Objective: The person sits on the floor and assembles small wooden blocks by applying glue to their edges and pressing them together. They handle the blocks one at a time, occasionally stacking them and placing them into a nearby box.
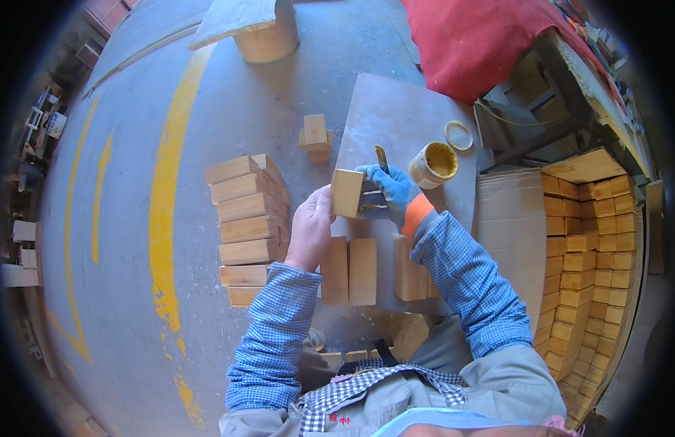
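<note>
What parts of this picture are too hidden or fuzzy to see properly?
Head view only:
- The face of the small wooden block turned toward the blue-gloved right hand: hidden by the block itself.
- The thin yellowish tool: its lower part is hidden by the glove.
- Inside the round yellow tub: how full it is can't be told.
- The cluttered shelves at the left rim: too small and bent.
- The bare left hand: its fingertips are behind the block.
</note>
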